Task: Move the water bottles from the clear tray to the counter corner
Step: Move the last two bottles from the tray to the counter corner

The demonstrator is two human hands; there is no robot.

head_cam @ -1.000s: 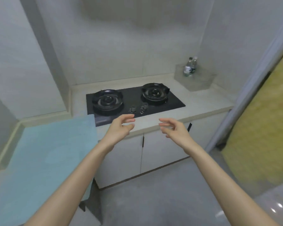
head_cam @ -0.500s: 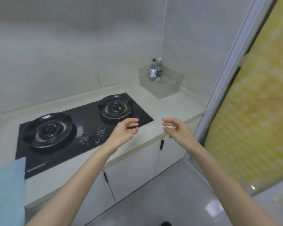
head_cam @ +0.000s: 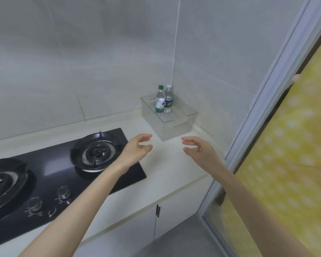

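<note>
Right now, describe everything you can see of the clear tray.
The clear tray is a see-through plastic box, rectangular, deep-walled and open on top. It sits flat on the pale counter, close to the corner of the tiled walls, right of the stove. A green-capped bottle and a white-capped bottle stand upright side by side at its far end. Neither the left hand nor the right hand touches it.

Stove [head_cam: 50, 169] cut by edge; bottle labels [head_cam: 160, 106] unreadable.

bare counter [head_cam: 167, 164] before clear tray [head_cam: 176, 130], walls behind
</note>
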